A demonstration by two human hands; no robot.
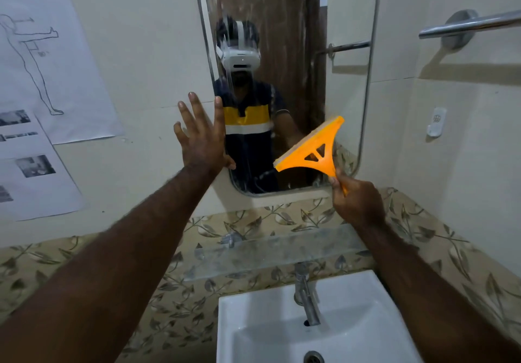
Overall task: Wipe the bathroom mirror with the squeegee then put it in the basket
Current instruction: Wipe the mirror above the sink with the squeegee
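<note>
A tall wall mirror (284,19) with a metal rim and rounded corners hangs above the sink; its glass is streaked. My right hand (356,200) grips the handle of an orange squeegee (314,148), whose blade is tilted and lies over the mirror's lower right area. My left hand (201,137) is flat with fingers spread, resting on the wall and the mirror's left edge. No basket is in view.
A white sink (352,306) with a metal tap (306,295) sits below, under a glass shelf (270,250). A metal towel bar (473,23) is at the upper right, a small white wall hook (436,121) beneath it. Paper sheets (42,81) hang on the left wall.
</note>
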